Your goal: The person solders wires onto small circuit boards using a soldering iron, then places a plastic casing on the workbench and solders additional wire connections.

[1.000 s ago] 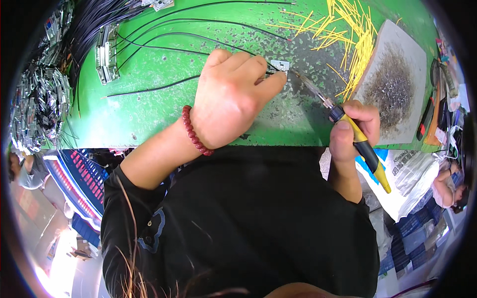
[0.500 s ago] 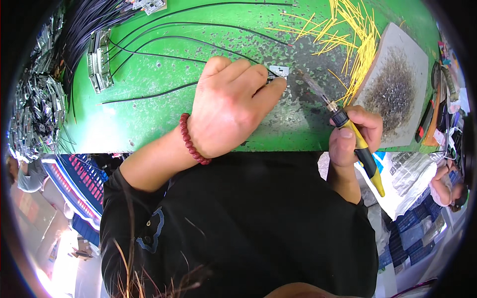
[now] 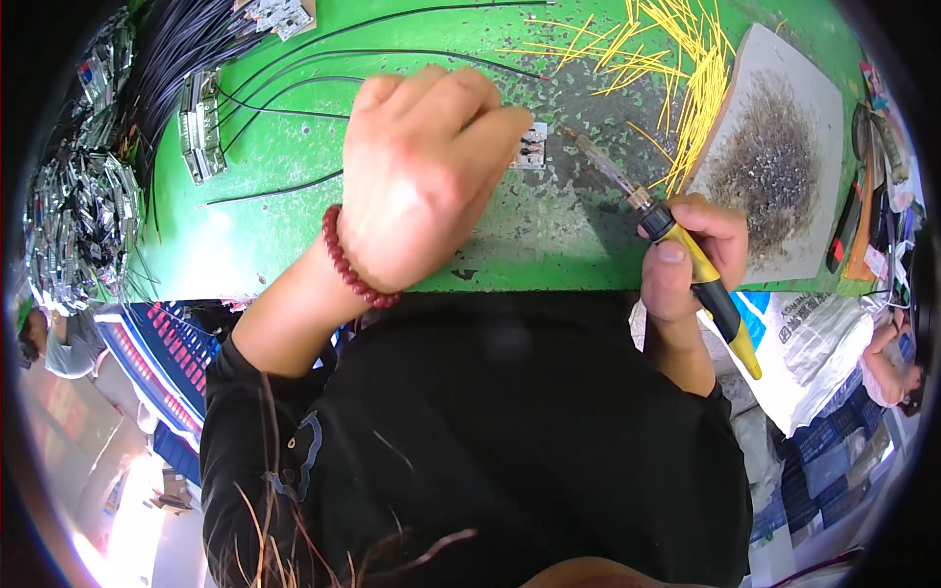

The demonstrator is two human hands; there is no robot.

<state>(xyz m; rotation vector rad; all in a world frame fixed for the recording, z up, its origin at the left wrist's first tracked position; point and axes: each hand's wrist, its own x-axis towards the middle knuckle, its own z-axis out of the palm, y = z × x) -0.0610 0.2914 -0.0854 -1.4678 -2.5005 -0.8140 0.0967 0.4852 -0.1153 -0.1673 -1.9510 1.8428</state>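
My left hand, with a red bead bracelet on its wrist, is closed with its back toward me. Its fingertips are hidden beneath it, so what they pinch does not show. Black cables run in under that hand from the left. Just past its knuckles a small white circuit board lies on the green bench. My right hand grips a yellow and black soldering iron. The iron points up and left, its tip a little to the right of the board.
Yellow thin wires lie loose at the back right, beside a grey board with dark residue. Metal-cased parts stand at the left, near a heap of similar parts and a black cable bundle. Hand tools lie far right.
My left hand has moved left, off the small circuit board, which now shows more fully. My right hand still grips the soldering iron in nearly the same place.
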